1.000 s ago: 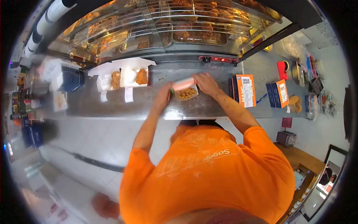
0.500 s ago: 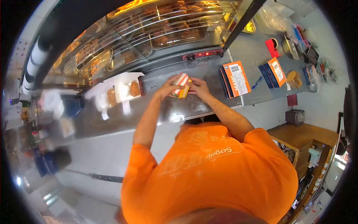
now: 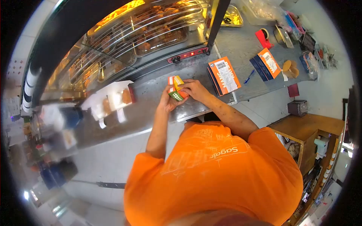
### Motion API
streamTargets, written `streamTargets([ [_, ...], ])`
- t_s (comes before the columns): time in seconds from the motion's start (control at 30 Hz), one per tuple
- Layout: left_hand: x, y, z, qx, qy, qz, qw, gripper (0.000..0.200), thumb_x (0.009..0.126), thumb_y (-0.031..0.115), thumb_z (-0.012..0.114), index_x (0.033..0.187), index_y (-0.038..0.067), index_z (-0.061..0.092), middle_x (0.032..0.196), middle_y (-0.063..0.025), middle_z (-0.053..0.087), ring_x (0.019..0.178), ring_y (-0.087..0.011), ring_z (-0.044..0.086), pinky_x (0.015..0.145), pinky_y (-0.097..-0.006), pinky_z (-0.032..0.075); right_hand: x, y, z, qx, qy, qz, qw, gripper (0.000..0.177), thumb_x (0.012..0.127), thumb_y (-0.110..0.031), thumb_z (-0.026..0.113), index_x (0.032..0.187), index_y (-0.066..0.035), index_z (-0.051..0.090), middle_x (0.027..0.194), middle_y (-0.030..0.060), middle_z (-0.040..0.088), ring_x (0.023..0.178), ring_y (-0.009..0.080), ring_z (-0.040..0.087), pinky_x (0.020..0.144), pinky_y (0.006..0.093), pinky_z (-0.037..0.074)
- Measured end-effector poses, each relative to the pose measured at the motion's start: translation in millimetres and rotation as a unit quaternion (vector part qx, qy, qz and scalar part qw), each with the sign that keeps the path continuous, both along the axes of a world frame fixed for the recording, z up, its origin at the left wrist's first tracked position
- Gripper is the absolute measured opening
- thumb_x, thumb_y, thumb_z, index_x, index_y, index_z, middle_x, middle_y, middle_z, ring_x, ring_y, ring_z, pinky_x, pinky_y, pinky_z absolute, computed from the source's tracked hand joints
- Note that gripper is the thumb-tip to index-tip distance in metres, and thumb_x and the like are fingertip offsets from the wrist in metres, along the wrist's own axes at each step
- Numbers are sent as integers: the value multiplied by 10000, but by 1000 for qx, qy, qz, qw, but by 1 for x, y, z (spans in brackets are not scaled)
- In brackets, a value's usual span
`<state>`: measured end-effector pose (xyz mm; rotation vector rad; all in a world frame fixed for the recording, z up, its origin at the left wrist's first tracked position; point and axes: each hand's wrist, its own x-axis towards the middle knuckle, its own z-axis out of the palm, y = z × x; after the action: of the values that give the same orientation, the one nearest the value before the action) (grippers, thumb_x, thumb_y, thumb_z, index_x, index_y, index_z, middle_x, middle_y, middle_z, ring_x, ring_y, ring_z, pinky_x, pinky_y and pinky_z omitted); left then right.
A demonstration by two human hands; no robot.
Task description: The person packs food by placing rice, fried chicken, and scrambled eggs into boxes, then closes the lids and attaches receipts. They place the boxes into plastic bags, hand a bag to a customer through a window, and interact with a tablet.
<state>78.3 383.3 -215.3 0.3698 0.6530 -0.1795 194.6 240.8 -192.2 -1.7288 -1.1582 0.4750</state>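
Note:
A small cardboard box in yellow, green, white and orange is between my two hands, over the front part of the metal counter. My left hand wraps round its lower left side. From the right, my right hand grips it with bent fingers at the upper flaps. Its top looks partly folded, though the fingers cover some of it. To the left stands an open white box with brown fried-looking food pieces in it, blurred.
Behind the counter is a lit glass food cabinet with trays of food. On the right lie orange printed boxes, another orange-and-blue stack, a blue pen and a red tape dispenser. A wooden desk stands at right.
The small box has been turned in my hands, so its green side and yellow flap now show. The view has shifted, so the counter things appear further left.

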Motion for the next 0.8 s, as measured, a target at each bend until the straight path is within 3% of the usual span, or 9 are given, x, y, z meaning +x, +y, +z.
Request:
streamTargets([
  [0.33, 4, -24, 0, -11, -7, 48, 999, 534, 814, 378, 492, 1278, 120, 434, 1266, -162, 482, 1151, -347, 486, 911, -572, 432, 27, 13, -21, -124, 66, 75, 987, 202, 752, -104, 668, 948, -84, 712, 961, 189, 646, 894, 365, 609, 796, 405, 486],
  [0.43, 8, -23, -16, 67, 22, 51, 996, 534, 855, 411, 485, 1310, 142, 412, 1302, -192, 440, 1161, -362, 472, 890, -586, 434, 18, 15, -16, -142, -55, 80, 985, 235, 742, -86, 661, 976, -66, 676, 898, 166, 654, 886, 330, 612, 790, 401, 478],
  [0.5, 1, -23, -43, 122, 48, 55, 990, 544, 851, 416, 508, 1324, 166, 410, 1331, -210, 408, 1192, -376, 441, 906, -598, 408, 7, 8, 3, -26, 199, 44, 979, 295, 720, -103, 664, 1006, -61, 605, 866, 161, 646, 872, 308, 606, 790, 393, 471],
  [0.53, -3, -21, -69, 484, 76, 17, 871, 569, 838, 416, 546, 1339, 186, 407, 1359, -235, 363, 1229, -392, 391, 932, -612, 361, 5, 5, -14, -27, 198, 44, 979, 295, 720, -103, 664, 1006, -61, 605, 866, 161, 646, 872, 308, 606, 790, 393, 471],
  [0.57, -4, -20, -82, 775, 91, -23, 625, 598, 825, 417, 584, 1355, 205, 403, 1387, -259, 317, 1266, -409, 342, 959, -627, 315, 3, -1, -45, -82, 159, 105, 978, 319, 707, -119, 670, 1006, -60, 575, 895, 167, 643, 890, 305, 604, 794, 402, 468],
  [0.6, -5, -30, -61, 858, 124, -162, 472, 656, 800, 402, 636, 1380, 223, 390, 1413, -298, 247, 1311, -439, 249, 1024, -605, 227, 2, -6, -63, -136, 120, 160, 970, 347, 693, -134, 675, 1006, -59, 546, 925, 173, 639, 909, 301, 603, 797, 410, 465],
  [0.67, -14, -38, -49, 873, 87, -216, 429, 669, 781, 395, 655, 1377, 230, 399, 1423, -290, 241, 1314, -446, 245, 1040, -579, 222, -6, -17, -5, -316, 69, 215, 922, 423, 708, -192, 691, 1085, -43, 568, 1080, 170, 617, 1021, 337, 576, 879, 424, 447],
  [0.7, -13, -42, -48, 885, 55, -262, 382, 683, 762, 387, 674, 1373, 237, 408, 1433, -282, 235, 1316, -454, 240, 1057, -553, 217, -6, -29, -22, -280, 61, 268, 920, 447, 747, -209, 681, 1145, -43, 563, 1127, 175, 601, 1039, 356, 564, 933, 409, 428],
  [0.8, -10, -39, -48, 860, -22, -267, 434, 711, 718, 286, 694, 1363, 185, 413, 1460, -264, 169, 1365, -412, 153, 1067, -619, 123, 34, -75, 55, -220, 130, 250, 934, 435, 805, -185, 646, 1201, -40, 536, 1214, 144, 571, 1071, 286, 572, 955, 372, 426],
])
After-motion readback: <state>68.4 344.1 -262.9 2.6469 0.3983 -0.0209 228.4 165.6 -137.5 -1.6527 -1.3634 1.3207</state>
